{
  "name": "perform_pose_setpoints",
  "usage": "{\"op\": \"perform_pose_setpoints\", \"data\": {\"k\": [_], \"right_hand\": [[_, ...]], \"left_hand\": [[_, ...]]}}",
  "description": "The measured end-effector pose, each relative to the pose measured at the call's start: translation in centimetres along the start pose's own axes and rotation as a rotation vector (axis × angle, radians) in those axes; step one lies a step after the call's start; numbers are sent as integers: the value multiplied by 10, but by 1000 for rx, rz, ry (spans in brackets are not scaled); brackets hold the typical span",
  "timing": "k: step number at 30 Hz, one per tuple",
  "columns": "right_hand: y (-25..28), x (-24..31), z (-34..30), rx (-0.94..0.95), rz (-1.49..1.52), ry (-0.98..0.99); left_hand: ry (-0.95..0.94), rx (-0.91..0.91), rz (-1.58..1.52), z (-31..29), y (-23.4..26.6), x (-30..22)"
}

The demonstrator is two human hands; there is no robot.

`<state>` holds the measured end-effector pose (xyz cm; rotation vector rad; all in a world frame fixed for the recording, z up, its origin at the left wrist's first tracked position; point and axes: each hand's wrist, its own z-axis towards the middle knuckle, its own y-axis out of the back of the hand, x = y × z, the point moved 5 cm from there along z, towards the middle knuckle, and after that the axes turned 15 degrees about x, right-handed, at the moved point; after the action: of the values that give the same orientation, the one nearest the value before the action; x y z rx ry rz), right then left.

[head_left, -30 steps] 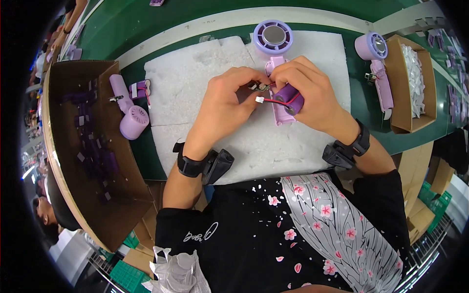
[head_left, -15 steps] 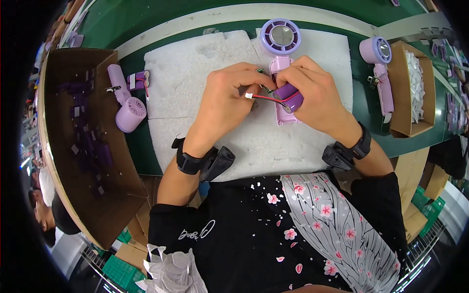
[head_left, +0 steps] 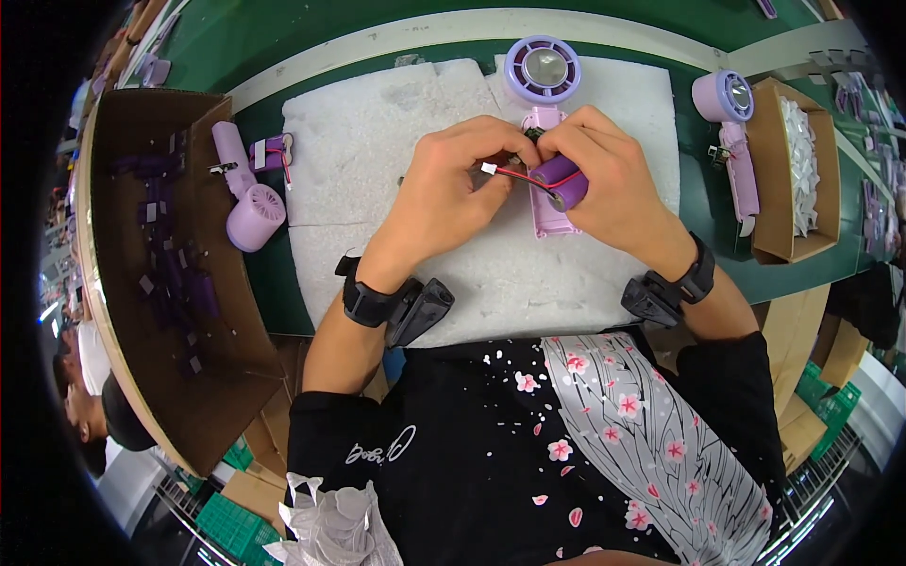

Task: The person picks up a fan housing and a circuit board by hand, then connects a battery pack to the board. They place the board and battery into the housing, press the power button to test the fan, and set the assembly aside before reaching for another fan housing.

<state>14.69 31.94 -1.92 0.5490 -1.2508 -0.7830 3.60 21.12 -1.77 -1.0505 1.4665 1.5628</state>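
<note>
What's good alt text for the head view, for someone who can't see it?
A person's right hand holds two purple cylindrical cells with red and black wires over the open pink handle of a handheld fan, the left hand close beside it. Beneath is a white foam sheet, between a large cardboard box at left and a smaller box at right.

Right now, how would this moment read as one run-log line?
left hand: at circuit board | right hand: holding batteries | fan: on foam | handle: open | connector: unplugged
</note>
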Motion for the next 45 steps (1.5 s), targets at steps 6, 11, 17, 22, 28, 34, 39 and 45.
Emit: {"op": "perform_pose_setpoints", "data": {"k": [6,11,17,22,28,34,39,45], "right_hand": [[20,-5,-4,-15,300,-9],[22,-10,-5,-38,289,-101],[20,-4,-4,-49,24,-3],[18,2,-3,-20,-108,40],[11,1,-2,47,-114,27],[8,1,-2,-39,51,-55],[7,-3,-3,-28,213,-115],[11,-3,-4,6,260,-122]], "left_hand": [[65,-34,-303,-2,-2,16],[195,9,-469,-3,-2,16],[230,-29,-495,-3,-2,19],[186,-51,-483,-3,-1,18],[158,-31,-495,-3,2,16],[169,25,-436,-3,5,11],[131,-28,-429,-1,5,14],[228,91,-525,-2,9,17]]}}
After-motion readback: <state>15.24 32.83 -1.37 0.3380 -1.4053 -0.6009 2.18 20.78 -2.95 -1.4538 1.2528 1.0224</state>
